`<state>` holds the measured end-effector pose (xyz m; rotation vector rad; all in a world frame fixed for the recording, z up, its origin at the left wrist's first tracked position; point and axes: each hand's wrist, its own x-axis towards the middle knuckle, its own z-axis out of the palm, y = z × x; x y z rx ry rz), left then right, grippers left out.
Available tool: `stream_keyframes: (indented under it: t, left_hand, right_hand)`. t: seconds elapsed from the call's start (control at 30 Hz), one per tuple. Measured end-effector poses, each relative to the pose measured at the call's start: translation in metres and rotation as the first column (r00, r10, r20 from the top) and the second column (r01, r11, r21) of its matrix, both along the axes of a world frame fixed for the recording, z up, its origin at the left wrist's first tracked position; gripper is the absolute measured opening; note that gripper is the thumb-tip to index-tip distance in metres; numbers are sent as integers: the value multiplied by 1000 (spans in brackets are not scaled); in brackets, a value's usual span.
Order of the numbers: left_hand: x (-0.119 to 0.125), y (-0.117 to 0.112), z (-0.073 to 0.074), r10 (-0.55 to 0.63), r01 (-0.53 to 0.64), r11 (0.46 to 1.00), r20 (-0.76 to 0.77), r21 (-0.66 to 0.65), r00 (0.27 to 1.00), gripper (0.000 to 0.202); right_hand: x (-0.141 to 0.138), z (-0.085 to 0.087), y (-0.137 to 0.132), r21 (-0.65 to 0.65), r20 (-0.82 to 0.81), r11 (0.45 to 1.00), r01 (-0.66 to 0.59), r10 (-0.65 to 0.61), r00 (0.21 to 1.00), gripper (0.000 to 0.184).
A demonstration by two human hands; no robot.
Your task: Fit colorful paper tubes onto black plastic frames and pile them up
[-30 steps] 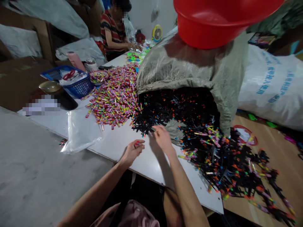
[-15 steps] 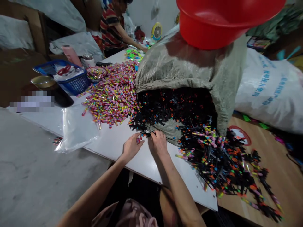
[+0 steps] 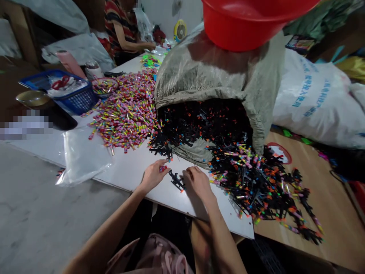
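My left hand [image 3: 153,176] is closed around a small pink-and-red tube [image 3: 163,168], whose end shows at the fingertips. Between my hands a small black toy gun [image 3: 176,180] with an orange tip lies at a slant over the white tabletop [image 3: 125,167]. One end of it comes close to my left fingertips; whether they touch is unclear. To the right of the gun, my right hand [image 3: 199,183] has its fingers curled in a pinch, and what they hold, if anything, cannot be made out. More black toy guns [image 3: 162,142] spill from a grey woven sack [image 3: 205,72] just beyond.
A heap of colourful small tubes [image 3: 128,110] lies left of the sack. Toy guns with tubes [image 3: 256,182] pile up at right. A red basin [image 3: 251,30] rests on the sack. Clear plastic bags [image 3: 85,156], a blue basket [image 3: 80,99] and a dark cup [image 3: 54,112] stand left. A co-worker [image 3: 122,30] is behind.
The black toy gun now shows between my hands, nearer the table edge. My right hand has drawn back and right, away from the left. The view has shifted slightly right.
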<state>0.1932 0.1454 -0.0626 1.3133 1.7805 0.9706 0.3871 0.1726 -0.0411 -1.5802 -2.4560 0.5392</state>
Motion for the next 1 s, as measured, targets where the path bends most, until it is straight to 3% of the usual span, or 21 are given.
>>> stream_keyframes:
  t: [0.07,0.13,0.27,0.37,0.43,0.5,0.53,0.6,0.67,0.73,0.87,1.0]
  left_hand:
    - [0,-4,1,-182,176,983,-147,-56,972,33]
    - [1,-2,4,-368,338,929,-293,-148,883,33]
    - [1,6,8,-528,470,849,-419,-243,738,14]
    - [-1,-2,2,-487,450,873,-354,-187,798,7]
    - [1,-13,-5,-374,351,926,-206,-141,904,9]
    - [5,-22,-9,-187,187,975,14,-122,982,14]
    - [9,-25,-9,-92,109,987,132,-122,987,17]
    - [16,-28,-6,9,33,992,324,-124,946,21]
    - [25,-28,1,-19,71,991,411,-112,911,24]
    - [31,-27,7,-85,133,988,437,-79,895,25]
    - [35,-30,13,-128,157,988,505,-15,853,38]
    - [34,-35,10,-145,184,983,546,-18,825,40]
  right_hand:
    - [-5,-10,-17,53,-87,999,-11,15,996,15]
    - [-12,-22,-33,99,-87,995,10,-2,996,23]
    - [-17,-39,-48,87,-126,996,-28,39,991,26]
    - [-9,-41,-46,102,-265,993,-67,92,960,30]
    - [-4,-39,-42,129,-400,989,77,-20,916,35]
    - [-2,-37,-39,67,-561,948,313,-224,797,45]
    - [-3,-36,-39,-23,-633,921,388,-314,708,49]
    - [-7,-32,-40,-264,-721,898,351,-425,547,48]
    - [-14,-26,-44,-426,-751,886,181,-458,476,38]
    - [-19,-18,-46,-455,-769,883,117,-456,449,32]
    - [-20,-1,-48,-410,-786,864,292,-497,367,26]
    - [-20,9,-51,-412,-774,865,286,-498,392,20]
